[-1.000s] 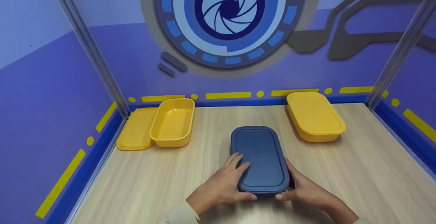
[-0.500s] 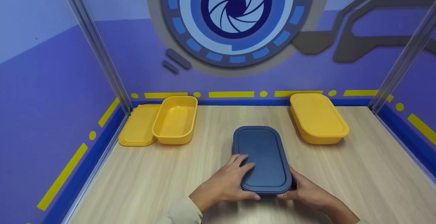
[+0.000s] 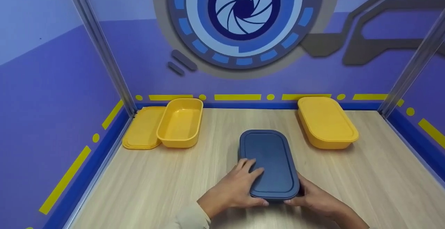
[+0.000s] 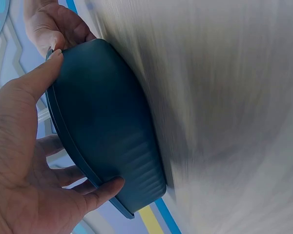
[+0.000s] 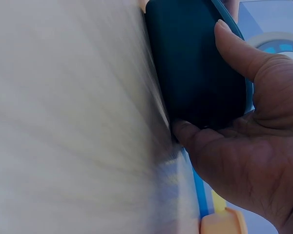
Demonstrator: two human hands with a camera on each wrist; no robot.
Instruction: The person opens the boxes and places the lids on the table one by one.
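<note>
A dark blue lunch box (image 3: 273, 152) with its lid on stands on the wooden table before me, long side pointing away. My left hand (image 3: 233, 187) holds its near left part. Its thumb lies at the near end, two fingertips rest on the lid, and in the left wrist view a finger (image 4: 105, 192) presses the ribbed side wall. My right hand (image 3: 318, 196) grips the near right corner, thumb on the near end and fingers along the right side, partly hidden by the box. The right wrist view shows that thumb (image 5: 234, 46) against the wall.
At the back left, an uncovered yellow box (image 3: 180, 123) stands beside a yellow lid (image 3: 142, 128), slightly overlapping it. A lidded yellow box (image 3: 326, 121) is at the back right. Printed purple panels (image 3: 236, 83) enclose the table (image 3: 167, 180) at the back and sides.
The head view has shifted slightly, moving everything a little to the right. My right fingers sit slightly nearer along the box's side. Both hands keep holding the dark blue lunch box.
</note>
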